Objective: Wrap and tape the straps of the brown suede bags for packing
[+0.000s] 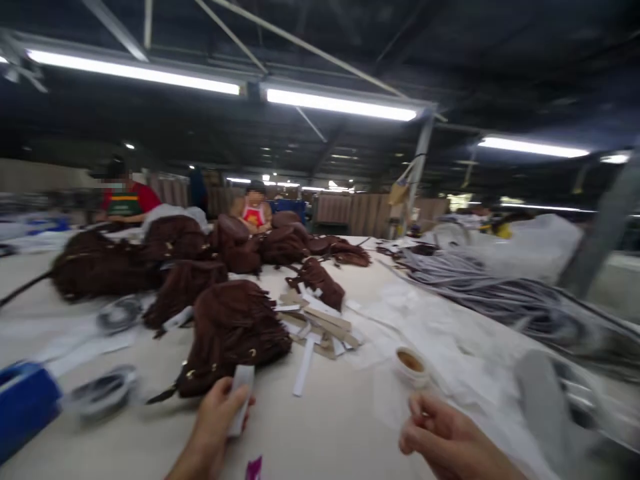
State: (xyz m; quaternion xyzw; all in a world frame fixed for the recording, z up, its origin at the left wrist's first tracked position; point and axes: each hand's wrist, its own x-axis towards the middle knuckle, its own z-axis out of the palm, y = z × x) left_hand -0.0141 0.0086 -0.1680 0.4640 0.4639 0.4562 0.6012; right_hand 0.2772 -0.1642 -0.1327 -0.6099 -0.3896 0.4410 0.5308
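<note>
My left hand [220, 417] is closed around a pale strip [242, 400], which looks like card or paper and stands nearly upright between thumb and fingers. Just behind it lies a dark brown fringed leather bag [233, 337] with small metal fittings. My right hand [440, 433] is curled, thumb and fingers drawn together; anything held in it is too blurred to make out. Close beyond the right fingertips stands a small white round tub [411, 367], brown inside. Between the hands and farther back is a loose pile of white and tan strips [320, 327].
More brown bags [170, 253] cover the table's [320, 427] far left. At left are a blue object [25, 407] and rolls of tape [103, 393]. White sheeting [450, 333] and bundled grey strips [495, 300] lie right. Two people [255, 210] work beyond.
</note>
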